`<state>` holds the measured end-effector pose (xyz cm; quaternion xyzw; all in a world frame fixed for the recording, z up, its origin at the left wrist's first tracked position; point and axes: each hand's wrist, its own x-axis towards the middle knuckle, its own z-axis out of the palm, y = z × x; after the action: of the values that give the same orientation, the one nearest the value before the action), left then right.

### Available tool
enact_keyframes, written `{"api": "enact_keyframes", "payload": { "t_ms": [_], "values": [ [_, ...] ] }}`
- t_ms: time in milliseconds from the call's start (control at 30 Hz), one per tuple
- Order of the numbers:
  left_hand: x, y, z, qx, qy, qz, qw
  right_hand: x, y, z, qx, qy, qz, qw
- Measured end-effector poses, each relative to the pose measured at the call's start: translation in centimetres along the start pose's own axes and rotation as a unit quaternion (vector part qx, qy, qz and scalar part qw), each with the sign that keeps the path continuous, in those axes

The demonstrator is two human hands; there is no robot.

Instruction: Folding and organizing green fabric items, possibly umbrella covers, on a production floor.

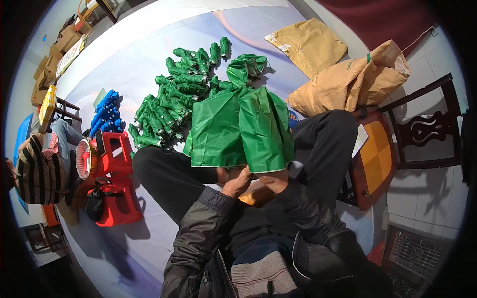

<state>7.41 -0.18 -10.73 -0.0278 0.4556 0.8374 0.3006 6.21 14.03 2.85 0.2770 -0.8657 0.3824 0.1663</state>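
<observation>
A partly opened green umbrella point(218, 129) stands between my knees, its loose fabric draped in wide folds with the pale hem toward me. My left hand point(236, 182) and my right hand point(274, 182) reach under that hem, close together. Fabric covers most of the fingers, so their grip does not show. Just beyond lies a pile of folded green umbrellas point(171, 97), several of them with silvery ends. Another green umbrella point(243, 69), looser and puffed out, rests at the pile's right side.
Left of me are red plastic stools point(117, 203) with a black pouch point(95, 202), a round red-and-white item point(86, 158) and blue dotted umbrellas point(107, 114). A person point(39, 166) in stripes sits farther left. Brown sacks point(343, 84) and a wooden chair point(375, 154) stand right.
</observation>
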Motion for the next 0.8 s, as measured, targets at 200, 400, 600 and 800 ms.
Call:
{"api": "enact_keyframes", "payload": {
  "t_ms": [200, 400, 600, 800],
  "values": [
    [-0.8, 1.2, 0.1, -0.095, -0.058, -0.028, 0.993, -3.5, 0.2, 3.9, 0.337, -0.021, 0.310, 0.889],
    [0.1, -1.1, -1.9, -0.208, -0.080, 0.008, 0.975, -5.5, 4.0, 5.4, -0.211, -0.005, -0.044, 0.976],
    [0.3, -2.7, -5.7, -0.314, -0.066, 0.066, 0.945, 4.3, -4.7, -0.6, 0.183, -0.356, 0.297, 0.867],
    [-0.3, 1.4, -1.5, -0.057, -0.025, 0.130, 0.990, -5.4, 1.6, 8.3, 0.103, -0.140, 0.081, 0.981]
  ]
}}
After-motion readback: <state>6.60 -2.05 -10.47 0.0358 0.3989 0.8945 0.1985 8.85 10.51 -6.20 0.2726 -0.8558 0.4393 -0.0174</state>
